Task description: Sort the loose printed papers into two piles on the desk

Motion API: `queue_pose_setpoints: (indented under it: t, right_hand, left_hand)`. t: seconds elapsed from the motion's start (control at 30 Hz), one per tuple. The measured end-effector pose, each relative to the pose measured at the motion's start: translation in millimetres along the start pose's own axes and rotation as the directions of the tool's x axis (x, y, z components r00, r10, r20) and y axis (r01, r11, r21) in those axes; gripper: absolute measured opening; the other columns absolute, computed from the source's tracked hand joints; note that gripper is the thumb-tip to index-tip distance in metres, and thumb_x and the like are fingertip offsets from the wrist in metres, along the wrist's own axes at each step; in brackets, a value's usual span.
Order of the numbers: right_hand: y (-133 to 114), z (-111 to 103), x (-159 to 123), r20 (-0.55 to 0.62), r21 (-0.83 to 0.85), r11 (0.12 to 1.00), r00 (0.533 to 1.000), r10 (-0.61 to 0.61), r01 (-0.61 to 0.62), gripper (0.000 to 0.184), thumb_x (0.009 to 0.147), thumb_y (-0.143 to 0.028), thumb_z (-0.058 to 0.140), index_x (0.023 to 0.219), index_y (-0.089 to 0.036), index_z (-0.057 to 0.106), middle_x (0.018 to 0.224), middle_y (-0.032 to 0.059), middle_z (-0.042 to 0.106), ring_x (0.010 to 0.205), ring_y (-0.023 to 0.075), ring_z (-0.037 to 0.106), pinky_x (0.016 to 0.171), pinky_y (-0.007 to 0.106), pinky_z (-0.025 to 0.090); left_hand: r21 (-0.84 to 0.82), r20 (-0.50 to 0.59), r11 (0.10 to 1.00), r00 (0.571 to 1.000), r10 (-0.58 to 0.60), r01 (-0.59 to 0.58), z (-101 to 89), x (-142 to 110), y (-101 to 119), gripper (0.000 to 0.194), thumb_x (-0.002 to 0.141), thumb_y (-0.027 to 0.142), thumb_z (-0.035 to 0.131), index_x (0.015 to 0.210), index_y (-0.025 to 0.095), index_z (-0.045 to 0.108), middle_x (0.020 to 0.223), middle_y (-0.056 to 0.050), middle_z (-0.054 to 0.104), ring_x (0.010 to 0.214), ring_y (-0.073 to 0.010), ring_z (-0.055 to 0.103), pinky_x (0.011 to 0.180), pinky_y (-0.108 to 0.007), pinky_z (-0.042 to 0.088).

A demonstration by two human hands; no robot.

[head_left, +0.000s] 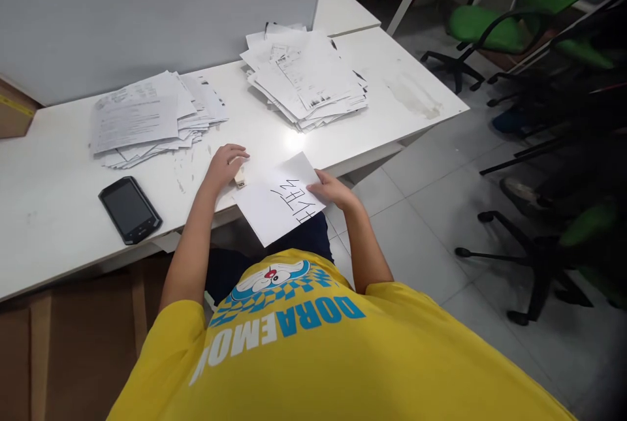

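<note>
My right hand [333,190] pinches the right edge of a white sheet of paper [267,209], thumb on top. Large black handwritten strokes mark the sheet, which juts past the table's front edge above my lap. At the sheet's far left corner, my left hand [226,165] rests on the table with its fingers curled around a small cream-coloured object with a dark metal end [240,178]. Most of that object is hidden under the hand, so its kind is unclear.
Two uneven paper piles, one left [140,117] and one right [308,78], lie along the back of the white table [49,212]. A black handheld device [130,209] is at the left. A grey panel [147,10] stands behind. Green chairs [484,26] are on the right.
</note>
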State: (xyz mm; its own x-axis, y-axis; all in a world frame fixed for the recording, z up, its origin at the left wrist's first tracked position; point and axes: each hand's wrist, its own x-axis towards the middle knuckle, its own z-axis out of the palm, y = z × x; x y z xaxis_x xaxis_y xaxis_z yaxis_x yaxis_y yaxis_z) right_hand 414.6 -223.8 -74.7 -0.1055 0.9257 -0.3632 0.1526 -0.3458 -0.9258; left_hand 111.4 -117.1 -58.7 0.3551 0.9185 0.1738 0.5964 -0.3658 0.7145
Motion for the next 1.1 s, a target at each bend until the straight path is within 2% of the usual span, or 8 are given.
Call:
queue_pose_setpoints:
  t: [0.17, 0.27, 0.53, 0.7, 0.83, 0.93, 1.0, 1.1]
  right_hand:
    - [-2.7, 0.9, -6.0, -0.106, -0.020, 1.000, 0.994, -0.009, 0.007, 0.045, 0.070, -0.029, 0.064, 0.114, -0.024, 0.058, 0.118, 0.0077, 0.068, 0.108, 0.0285, 0.064, 0.102, 0.052, 0.051]
    - [-2.2, 2.1, -7.1, -0.145, -0.050, 0.999, 0.989, -0.002, -0.005, 0.044, 0.069, -0.028, 0.061, 0.113, -0.024, 0.057, 0.113, 0.0079, 0.069, 0.107, 0.0294, 0.064, 0.100, 0.051, 0.052]
    - [2.2, 0.5, -4.9, -0.145, -0.083, 0.996, 0.989, -0.019, 0.007, 0.043, 0.069, -0.030, 0.060, 0.112, -0.025, 0.056, 0.112, 0.0069, 0.068, 0.106, 0.0279, 0.063, 0.097, 0.047, 0.052]
    - [-0.6, -1.2, -5.7, -0.125, -0.143, 0.989, 0.991, -0.052, 0.034, 0.042, 0.072, -0.030, 0.060, 0.113, -0.025, 0.058, 0.114, 0.0073, 0.067, 0.104, 0.0280, 0.063, 0.098, 0.048, 0.051]
    - [-11.6, -20.2, -9.6, -0.141, -0.267, 0.960, 0.982, -0.129, 0.088, 0.036, 0.074, -0.032, 0.061, 0.109, -0.024, 0.061, 0.113, 0.0088, 0.068, 0.106, 0.0285, 0.062, 0.101, 0.048, 0.049]
    - [-25.2, -49.6, 4.5, -0.291, -0.328, 0.932, 0.922, -0.254, 0.153, 0.038, 0.074, -0.031, 0.060, 0.111, -0.021, 0.061, 0.111, 0.0107, 0.069, 0.103, 0.0279, 0.063, 0.100, 0.048, 0.050]
    - [-36.9, -69.6, 29.8, -0.439, -0.287, 0.939, 0.845, -0.306, 0.191, 0.044, 0.075, -0.028, 0.056, 0.118, -0.020, 0.057, 0.112, 0.0121, 0.068, 0.100, 0.0260, 0.064, 0.096, 0.048, 0.052]
    - [-56.7, -88.4, 86.7, -0.627, -0.193, 0.941, 0.703, -0.335, 0.276, 0.055, 0.073, -0.020, 0.048, 0.127, -0.018, 0.050, 0.121, 0.0134, 0.065, 0.107, 0.0218, 0.064, 0.097, 0.044, 0.052]
  left_hand:
    - [0.017, -0.006, 1.000, 1.000, 0.016, -0.016, 1.9, -0.7, -2.0, 0.025, 0.087, 0.023, 0.052, 0.097, 0.021, 0.075, 0.121, -0.005, 0.068, 0.120, -0.0247, 0.056, 0.112, -0.043, 0.040]
    - [0.028, -0.001, 0.999, 1.000, 0.017, -0.017, 2.8, -0.1, -4.0, 0.026, 0.087, 0.021, 0.052, 0.099, 0.022, 0.075, 0.122, -0.005, 0.067, 0.120, -0.0250, 0.056, 0.112, -0.044, 0.040]
    - [0.022, 0.033, 1.000, 0.999, -0.004, 0.003, 5.2, -1.5, -7.3, 0.025, 0.087, 0.022, 0.052, 0.093, 0.024, 0.076, 0.120, -0.005, 0.065, 0.121, -0.0257, 0.053, 0.112, -0.046, 0.040]
    - [0.043, 0.092, 0.998, 0.995, 0.047, -0.052, 3.8, -2.3, -9.3, 0.028, 0.088, 0.023, 0.050, 0.093, 0.025, 0.077, 0.124, -0.005, 0.061, 0.129, -0.0270, 0.046, 0.116, -0.047, 0.037]
    - [0.072, 0.034, 0.996, 0.998, 0.049, -0.052, 3.1, -0.2, -13.3, 0.033, 0.092, 0.032, 0.049, 0.108, 0.022, 0.076, 0.117, -0.007, 0.066, 0.118, -0.0273, 0.053, 0.111, -0.047, 0.041]
    - [0.082, 0.046, 0.995, 0.997, 0.061, -0.064, 1.6, 0.0, -13.3, 0.038, 0.093, 0.037, 0.048, 0.115, 0.019, 0.074, 0.116, -0.010, 0.067, 0.115, -0.0285, 0.055, 0.108, -0.048, 0.043]
    - [0.080, 0.068, 0.995, 0.996, 0.050, -0.055, -0.2, -1.4, -11.0, 0.039, 0.094, 0.039, 0.047, 0.114, 0.019, 0.074, 0.116, -0.011, 0.067, 0.115, -0.0292, 0.055, 0.107, -0.047, 0.043]
    - [0.053, 0.083, 0.998, 0.996, 0.026, -0.030, -2.7, -5.7, -6.4, 0.041, 0.095, 0.042, 0.045, 0.115, 0.020, 0.074, 0.117, -0.011, 0.067, 0.118, -0.0293, 0.054, 0.106, -0.046, 0.045]
